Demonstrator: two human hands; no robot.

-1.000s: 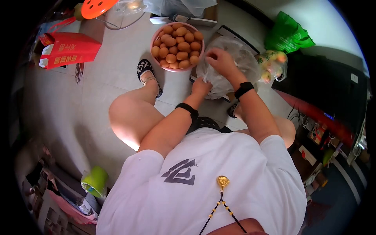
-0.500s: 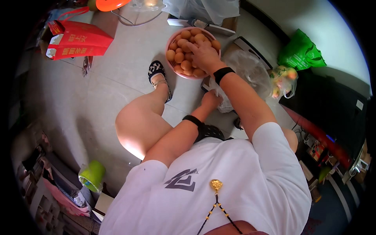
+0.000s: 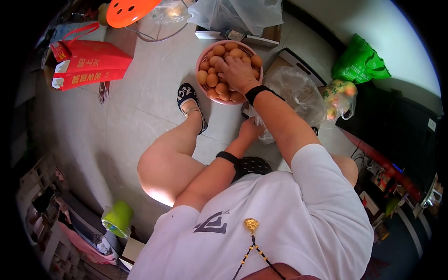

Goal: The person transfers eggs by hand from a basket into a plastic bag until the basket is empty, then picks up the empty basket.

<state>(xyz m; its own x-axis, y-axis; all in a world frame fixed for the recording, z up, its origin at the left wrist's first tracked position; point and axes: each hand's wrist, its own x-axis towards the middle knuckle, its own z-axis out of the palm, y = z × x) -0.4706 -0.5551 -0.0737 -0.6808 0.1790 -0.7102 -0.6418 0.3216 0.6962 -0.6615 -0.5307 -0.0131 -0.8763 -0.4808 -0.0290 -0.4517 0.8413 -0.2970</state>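
Note:
A round pink basket full of brown eggs stands on the floor in front of me. My right hand reaches over its right side, palm down, with slightly bent, parted fingers on the eggs. Its fingertips are partly lost among the eggs, and no lifted egg shows. Below the basket, my left hand is closed on the edge of a clear plastic bag. The bag lies spread to the right, partly behind my right forearm.
A tray-like box lies beneath the clear bag. Behind the basket is a carton with a white plastic bag. To the right are a bagged bunch of fruit and a green bag; a red bag and orange stool stand left.
My right hand has shifted left, farther across the eggs. My left hand keeps its hold on the clear bag. The whole view has tilted slightly, so the basket appears lower.

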